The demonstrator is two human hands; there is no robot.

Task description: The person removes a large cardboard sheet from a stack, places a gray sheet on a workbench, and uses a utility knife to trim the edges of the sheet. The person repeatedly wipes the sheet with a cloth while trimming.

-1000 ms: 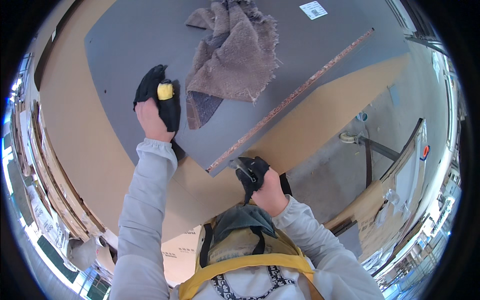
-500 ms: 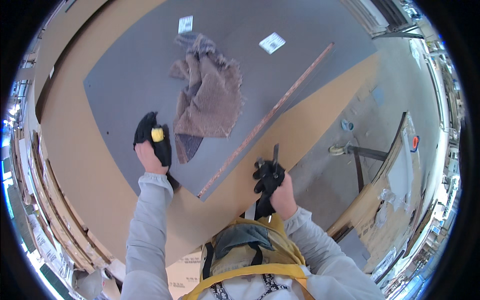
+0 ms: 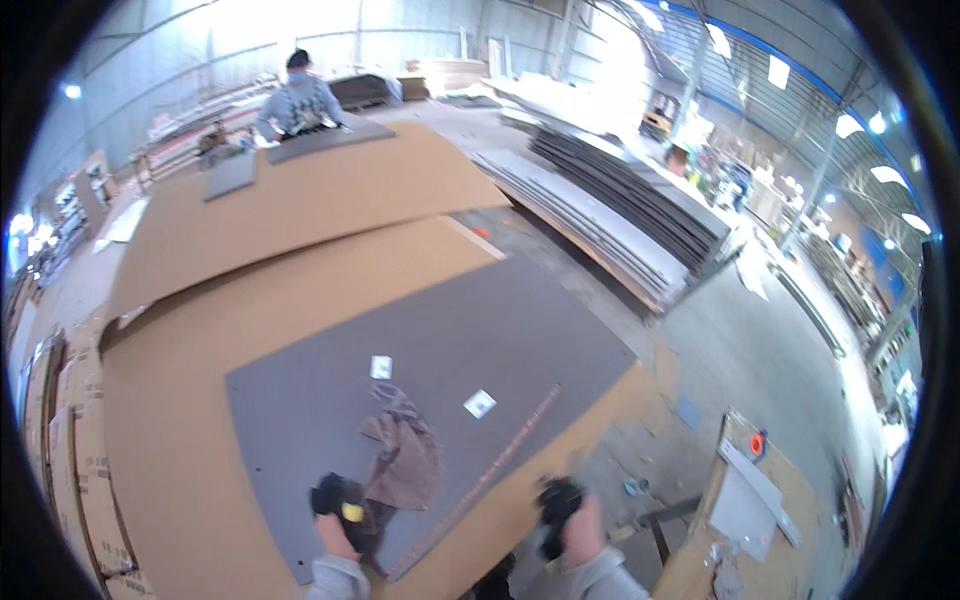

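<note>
Left hand (image 3: 338,498) on near end of grey panel (image 3: 320,420), fingers bunched; can't tell if it grips anything. Right hand (image 3: 562,512) blurred, grip unclear, off the panel. Left's nearer: panel's under it, 10–11 o'clock from right. Panel's long axis, reddish strip (image 3: 523,430) too: 7 to 1. Cloth (image 3: 410,470) just beside left hand, 2 o'clock. 2 labels (image 3: 381,367) beyond.
</note>
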